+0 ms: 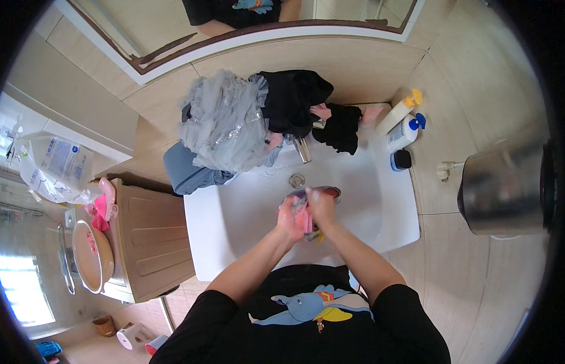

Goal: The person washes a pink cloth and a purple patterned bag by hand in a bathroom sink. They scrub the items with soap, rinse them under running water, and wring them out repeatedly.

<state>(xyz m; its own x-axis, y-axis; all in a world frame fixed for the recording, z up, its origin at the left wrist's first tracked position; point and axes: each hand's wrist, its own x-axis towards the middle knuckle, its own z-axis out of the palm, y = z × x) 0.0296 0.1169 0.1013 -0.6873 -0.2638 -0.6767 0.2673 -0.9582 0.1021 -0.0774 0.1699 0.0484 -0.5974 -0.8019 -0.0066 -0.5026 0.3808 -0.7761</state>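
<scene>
Over the white sink basin (pixel 364 200), my left hand (pixel 291 218) and my right hand (pixel 322 204) grip a wet, soapy cloth item (pixel 303 216) between them. Pink, grey and a bit of yellow show on it; its exact kind is unclear. Suds cover parts of my fingers. A dark reddish piece (pixel 333 193) sticks out past my right hand; whether it belongs to the same item I cannot tell. The round metal drain (pixel 297 180) lies just beyond my hands, below the chrome faucet (pixel 303 149).
Behind the basin lie a grey tulle garment (pixel 227 123), black clothing (pixel 293 98) and a blue-grey cloth (pixel 191 170). Two pump bottles (pixel 396 113) (pixel 402 134) and a dark-lidded jar (pixel 400 160) line the right rim. A beige washbowl (pixel 106 259) stands left. A metal cylindrical appliance (pixel 505 186) is at right.
</scene>
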